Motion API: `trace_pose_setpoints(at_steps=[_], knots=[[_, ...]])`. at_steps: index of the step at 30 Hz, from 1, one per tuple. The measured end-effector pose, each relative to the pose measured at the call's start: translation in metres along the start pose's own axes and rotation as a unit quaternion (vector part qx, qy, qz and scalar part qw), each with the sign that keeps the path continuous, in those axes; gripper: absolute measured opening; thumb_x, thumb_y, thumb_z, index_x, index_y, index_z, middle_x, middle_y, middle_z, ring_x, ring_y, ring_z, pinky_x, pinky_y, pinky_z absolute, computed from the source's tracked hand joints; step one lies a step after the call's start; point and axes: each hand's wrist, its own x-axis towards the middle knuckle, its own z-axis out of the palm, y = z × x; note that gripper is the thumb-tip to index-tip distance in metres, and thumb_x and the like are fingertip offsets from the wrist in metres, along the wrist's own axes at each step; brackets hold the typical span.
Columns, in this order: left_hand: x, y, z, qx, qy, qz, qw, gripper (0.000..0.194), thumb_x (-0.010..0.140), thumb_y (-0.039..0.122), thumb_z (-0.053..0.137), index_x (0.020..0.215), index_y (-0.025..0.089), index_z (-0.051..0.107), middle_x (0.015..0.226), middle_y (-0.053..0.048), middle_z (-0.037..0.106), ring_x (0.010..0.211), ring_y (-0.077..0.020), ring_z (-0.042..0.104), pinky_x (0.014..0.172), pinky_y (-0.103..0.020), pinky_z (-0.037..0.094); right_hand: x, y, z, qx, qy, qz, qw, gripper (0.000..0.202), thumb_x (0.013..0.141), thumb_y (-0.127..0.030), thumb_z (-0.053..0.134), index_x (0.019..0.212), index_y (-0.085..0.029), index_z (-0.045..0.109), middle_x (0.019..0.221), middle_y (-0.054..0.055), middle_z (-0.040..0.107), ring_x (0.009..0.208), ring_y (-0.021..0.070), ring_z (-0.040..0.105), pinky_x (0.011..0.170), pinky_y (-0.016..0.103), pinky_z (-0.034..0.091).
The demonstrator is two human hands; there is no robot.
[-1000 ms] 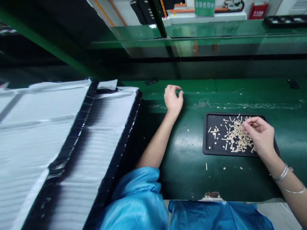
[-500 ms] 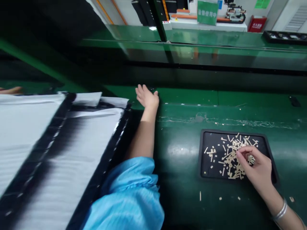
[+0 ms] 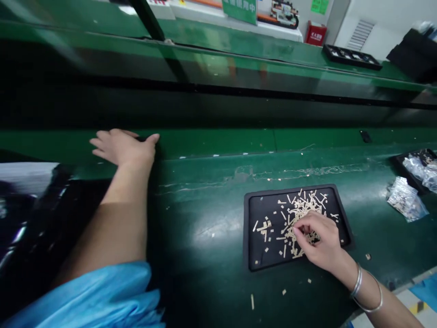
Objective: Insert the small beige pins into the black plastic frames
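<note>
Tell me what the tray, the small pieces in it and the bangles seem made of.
Black tray: probably moulded plastic, matte, with a raised rim and rounded corners.
Small pieces: pale tan and dull; card, wood or plastic, too small to tell.
Bangles: likely metal, polished, judging by silvery glints.

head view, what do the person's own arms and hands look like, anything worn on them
The left hand and right hand wear no gloves. A bright blue, wrinkled sleeve covers the left upper arm, leaving the forearm bare. The right wrist carries a silvery bangle and a thinner, looser one; its forearm is bare as far as it shows.
</note>
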Motion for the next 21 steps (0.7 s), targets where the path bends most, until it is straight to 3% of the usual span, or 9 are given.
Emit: trace_pose_setpoints(at_steps=[3, 7, 10, 13, 15, 18, 21], knots=[[-0.007, 0.0, -0.004, -0.004, -0.002, -0.016, 1.0, 0.042, 0.072, 0.028, 0.073, 0.106, 0.006, 0.062, 0.142, -0.017, 0.043, 0.136, -0.0319, 0.032, 0.111, -0.043, 0.027, -0.002, 0.003, 0.003, -0.013, 0.005, -0.009, 1.0, 0.013, 0.082, -0.006, 0.053, 0.077, -0.018, 0.055, 0.06, -0.002, 0.054, 0.055, 0.0094, 0.05, 0.053, 0.022, 0.041], [-0.015, -0.001, -0.002, 0.031, 0.01, -0.037, 0.999, 0.071, 0.072, 0.034, 0.072, 0.127, 0.0, 0.044, 0.143, -0.022, 0.039, 0.136, -0.032, 0.032, 0.111, -0.043, 0.026, -0.003, 0.007, 0.007, -0.021, 0.019, -0.02, 0.999, 0.013, 0.081, -0.007, 0.051, 0.075, -0.019, 0.054, 0.06, -0.002, 0.054, 0.054, 0.0093, 0.05, 0.053, 0.021, 0.041], [-0.016, -0.007, 0.001, 0.04, 0.021, -0.035, 0.998, 0.077, 0.07, 0.041, 0.071, 0.125, -0.004, 0.039, 0.144, -0.029, 0.034, 0.137, -0.0362, 0.027, 0.11, -0.047, 0.023, -0.004, 0.008, 0.01, -0.033, 0.023, -0.026, 0.999, 0.013, 0.081, -0.009, 0.05, 0.075, -0.019, 0.054, 0.06, -0.002, 0.055, 0.054, 0.0098, 0.051, 0.053, 0.022, 0.041], [-0.017, -0.015, 0.002, -0.03, 0.026, 0.024, 0.999, 0.059, 0.067, 0.04, 0.072, 0.108, 0.005, 0.047, 0.137, -0.028, 0.041, 0.133, -0.0434, 0.03, 0.104, -0.055, 0.027, -0.005, 0.009, 0.011, -0.053, 0.018, -0.025, 0.998, 0.013, 0.082, -0.009, 0.049, 0.075, -0.019, 0.054, 0.06, -0.002, 0.056, 0.054, 0.0102, 0.052, 0.054, 0.023, 0.041], [-0.019, -0.017, 0.001, -0.073, 0.013, 0.068, 0.995, 0.04, 0.07, 0.032, 0.07, 0.097, 0.012, 0.048, 0.123, -0.022, 0.054, 0.124, -0.0432, 0.043, 0.098, -0.054, 0.035, -0.006, 0.01, 0.012, -0.058, 0.021, -0.028, 0.998, 0.013, 0.082, -0.01, 0.049, 0.075, -0.02, 0.054, 0.06, -0.002, 0.057, 0.053, 0.0104, 0.052, 0.053, 0.023, 0.041], [-0.03, -0.015, 0.0, -0.138, 0.007, 0.138, 0.981, 0.017, 0.076, 0.022, 0.061, 0.086, 0.018, 0.048, 0.094, -0.01, 0.062, 0.105, -0.0355, 0.058, 0.091, -0.048, 0.041, -0.006, 0.012, 0.014, -0.058, 0.03, -0.036, 0.997, 0.014, 0.081, -0.009, 0.049, 0.075, -0.02, 0.055, 0.059, -0.002, 0.057, 0.051, 0.0104, 0.052, 0.052, 0.022, 0.041], [-0.054, -0.004, 0.002, -0.23, 0.007, 0.178, 0.957, 0.011, 0.083, 0.021, 0.05, 0.093, 0.018, 0.047, 0.079, -0.005, 0.058, 0.08, -0.0243, 0.063, 0.08, -0.039, 0.047, -0.006, 0.013, 0.015, -0.056, 0.031, -0.037, 0.997, 0.014, 0.08, -0.008, 0.05, 0.075, -0.02, 0.055, 0.059, -0.002, 0.057, 0.052, 0.0104, 0.052, 0.052, 0.022, 0.041]])
